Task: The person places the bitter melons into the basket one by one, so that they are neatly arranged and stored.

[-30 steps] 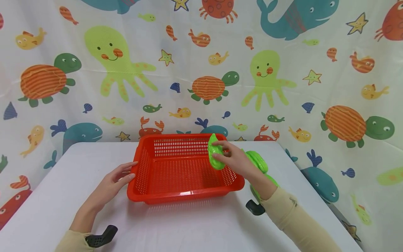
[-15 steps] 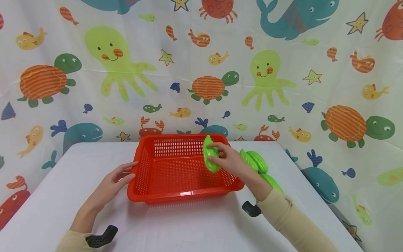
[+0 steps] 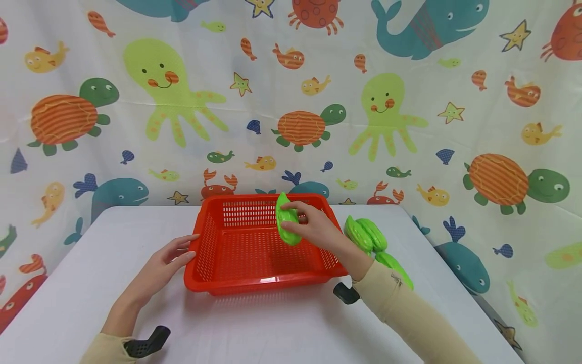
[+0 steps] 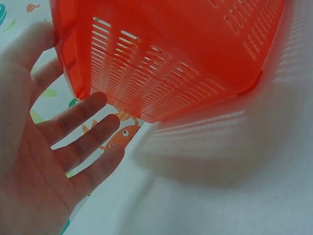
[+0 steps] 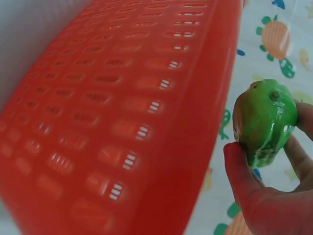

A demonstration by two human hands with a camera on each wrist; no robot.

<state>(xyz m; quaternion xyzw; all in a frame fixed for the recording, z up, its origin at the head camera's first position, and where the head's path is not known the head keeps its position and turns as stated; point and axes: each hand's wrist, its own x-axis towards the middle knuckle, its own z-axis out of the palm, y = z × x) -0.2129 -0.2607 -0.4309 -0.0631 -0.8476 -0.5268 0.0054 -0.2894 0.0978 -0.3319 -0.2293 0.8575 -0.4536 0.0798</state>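
Printed sea creatures cover the backdrop curtain (image 3: 409,126) behind a white tabletop (image 3: 282,323), where a red slotted plastic basket (image 3: 254,280) sits near the middle. A person's left hand (image 3: 159,268) rests open against the basket's left wall, fingers straight and touching the rim. The right hand (image 3: 313,230) hangs over the basket's far right part, fingers and thumb pinching a glossy green toy vegetable (image 3: 286,226) held above the basket floor. More green toy vegetables (image 3: 368,235) lie in a small cluster on the tabletop just beside the basket's right wall.
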